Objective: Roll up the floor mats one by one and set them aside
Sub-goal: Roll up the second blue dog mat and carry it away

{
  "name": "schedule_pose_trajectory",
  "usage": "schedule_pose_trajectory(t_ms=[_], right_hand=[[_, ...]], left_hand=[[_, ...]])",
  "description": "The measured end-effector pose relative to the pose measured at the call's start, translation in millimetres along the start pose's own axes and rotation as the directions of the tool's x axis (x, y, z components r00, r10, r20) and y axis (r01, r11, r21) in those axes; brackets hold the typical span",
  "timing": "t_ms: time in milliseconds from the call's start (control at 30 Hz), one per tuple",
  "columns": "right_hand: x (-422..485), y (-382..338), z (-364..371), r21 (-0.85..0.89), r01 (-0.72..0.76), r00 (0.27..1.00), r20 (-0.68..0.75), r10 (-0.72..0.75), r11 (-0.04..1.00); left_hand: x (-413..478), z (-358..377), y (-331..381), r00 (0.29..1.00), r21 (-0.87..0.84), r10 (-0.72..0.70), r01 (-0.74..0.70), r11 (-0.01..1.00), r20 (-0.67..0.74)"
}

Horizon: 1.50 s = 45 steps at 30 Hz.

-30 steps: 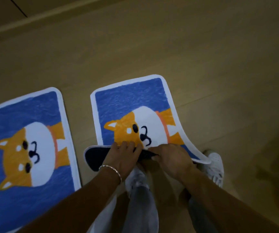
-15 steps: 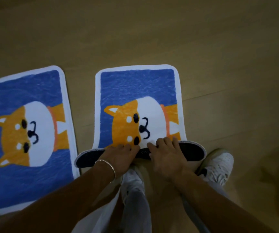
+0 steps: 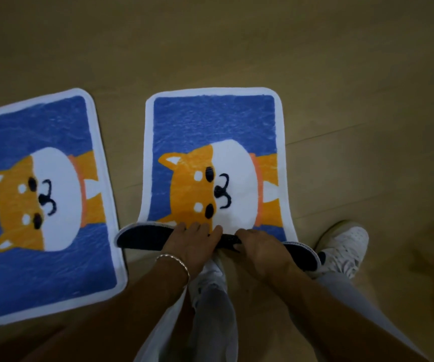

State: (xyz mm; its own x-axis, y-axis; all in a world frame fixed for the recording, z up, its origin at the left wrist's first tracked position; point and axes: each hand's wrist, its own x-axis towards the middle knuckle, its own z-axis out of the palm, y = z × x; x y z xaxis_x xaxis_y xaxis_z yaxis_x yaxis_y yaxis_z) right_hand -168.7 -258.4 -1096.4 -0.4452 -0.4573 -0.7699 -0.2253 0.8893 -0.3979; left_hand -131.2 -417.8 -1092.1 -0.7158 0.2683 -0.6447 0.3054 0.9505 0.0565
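Two hands work the near end of a floor mat, seen from above a person's own legs and a white shoe [image 3: 344, 246]. The left hand [image 3: 192, 244], a bracelet [image 3: 176, 259] at its wrist, and the right hand [image 3: 260, 246] both curl their fingers over the roll [image 3: 142, 237], where the dark underside has turned up. The centre mat [image 3: 213, 121] lies flat on the wooden floor [image 3: 341, 74] directly ahead, its long axis running away from the person and its printed dog facing sideways, ears to the left. The roll lies crosswise; its right end sits slightly nearer, so even pressure from both hands, spread wider, would likely stop it coning. A second mat [image 3: 35, 205] lies flat just beside it, to the left, not yet rolled.
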Motion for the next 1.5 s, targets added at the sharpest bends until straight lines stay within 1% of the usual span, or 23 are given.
schedule_pose_trajectory(t_ms=[33,100,200,267,300,367,433,500,567,733,767,833,900,1000,1100,1167,1200,1233,1267,1300,1367,1400,1500], right_hand=[[-1.1,-0.7,1.6,-0.030,0.004,1.000,0.007,-0.004,1.000],[-4.1,-5.0,2.4,-0.136,0.012,1.000,-0.024,-0.015,0.991],[-5.9,-13.7,5.4,-0.242,0.022,0.994,-0.095,-0.046,0.970],[-4.0,-18.3,7.7,-0.278,0.016,0.992,-0.117,-0.051,0.960],[-2.2,-19.8,8.6,-0.275,0.013,0.992,-0.118,-0.048,0.961],[1.4,-20.8,11.1,-0.231,0.021,0.995,-0.086,-0.042,0.973],[4.8,-21.9,14.0,-0.124,0.028,0.998,-0.048,-0.034,0.992],[7.2,-26.0,15.2,-0.039,0.035,0.999,-0.025,-0.036,0.999],[6.2,-29.8,15.1,-0.066,0.047,0.998,-0.034,-0.049,0.997],[4.5,-23.5,19.3,-0.184,-0.003,0.994,-0.103,-0.016,0.983],[5.8,-20.4,19.1,-0.186,-0.014,0.996,-0.089,-0.003,0.982],[10.3,-15.5,18.4,-0.157,-0.032,0.999,-0.042,0.026,0.987],[14.1,-12.9,18.7,-0.102,-0.048,0.999,0.007,0.049,0.994],[16.0,-14.2,23.3,-0.097,-0.021,1.000,-0.020,0.019,0.995],[9.3,-11.4,21.7,-0.128,0.022,0.987,-0.155,-0.042,0.992],[7.2,-5.4,24.5,-0.145,0.024,0.979,-0.195,-0.052,0.989],[7.1,-3.2,25.2,-0.132,0.005,0.984,-0.175,-0.029,0.991],[8.3,-1.0,25.0,-0.105,-0.012,0.990,-0.138,-0.002,0.994],[11.4,1.3,25.4,-0.078,-0.028,0.997,-0.077,0.022,0.997],[15.1,3.0,26.9,-0.045,-0.041,0.999,0.005,0.041,0.998],[18.1,1.5,27.4,-0.053,-0.025,0.995,0.100,0.030,0.998],[17.8,-0.2,28.0,-0.082,-0.004,0.999,0.054,0.008,0.997],[11.9,-1.8,29.9,-0.165,0.038,0.965,-0.251,-0.079,0.986]], left_hand=[[2.7,0.5,-0.6,0.996,-0.038,-0.006,0.009,0.999,0.089],[12.1,5.0,-0.2,0.984,-0.142,0.054,-0.030,0.989,0.168],[21.0,1.4,-3.7,0.965,-0.281,0.135,-0.068,0.957,0.227],[20.0,-1.7,-7.9,0.964,-0.324,0.132,-0.052,0.945,0.230],[16.2,-2.3,-9.7,0.974,-0.298,0.143,-0.087,0.951,0.173],[6.1,1.0,-13.9,0.980,-0.146,0.192,-0.197,0.969,-0.048],[-0.9,6.6,-12.9,0.981,0.001,0.181,-0.182,0.983,-0.075],[-2.5,7.0,-8.1,0.998,0.019,0.060,-0.060,0.998,-0.022],[1.2,4.7,-4.6,0.995,-0.020,-0.039,0.041,0.999,0.088],[14.8,8.4,-0.7,0.985,-0.164,0.013,0.016,0.986,0.175],[13.8,6.6,1.6,0.991,-0.162,0.032,-0.011,0.987,0.131],[9.4,7.0,1.4,0.991,-0.018,0.124,-0.125,0.992,-0.055],[9.0,9.6,1.6,0.982,0.058,0.156,-0.150,0.987,-0.106],[11.1,-2.6,4.2,0.996,0.033,0.060,-0.062,0.998,0.062],[21.3,-4.5,5.1,0.993,-0.015,-0.016,0.018,1.000,0.118],[23.8,-0.1,4.8,0.993,-0.019,0.015,-0.013,1.000,0.115],[24.3,5.0,3.3,0.998,-0.024,0.054,-0.054,0.998,0.028],[22.8,6.9,1.7,0.990,0.028,0.122,-0.121,0.992,-0.068],[21.3,15.6,-1.1,0.974,0.094,0.198,-0.189,0.978,-0.108],[20.3,19.3,-1.5,0.968,0.100,0.216,-0.204,0.974,-0.130],[19.3,21.7,-1.1,0.979,0.082,0.196,-0.191,0.978,-0.063],[17.6,17.9,-1.8,0.983,0.046,0.186,-0.186,0.981,0.009],[23.4,8.1,-1.7,0.983,-0.003,0.094,-0.095,0.995,0.156]])
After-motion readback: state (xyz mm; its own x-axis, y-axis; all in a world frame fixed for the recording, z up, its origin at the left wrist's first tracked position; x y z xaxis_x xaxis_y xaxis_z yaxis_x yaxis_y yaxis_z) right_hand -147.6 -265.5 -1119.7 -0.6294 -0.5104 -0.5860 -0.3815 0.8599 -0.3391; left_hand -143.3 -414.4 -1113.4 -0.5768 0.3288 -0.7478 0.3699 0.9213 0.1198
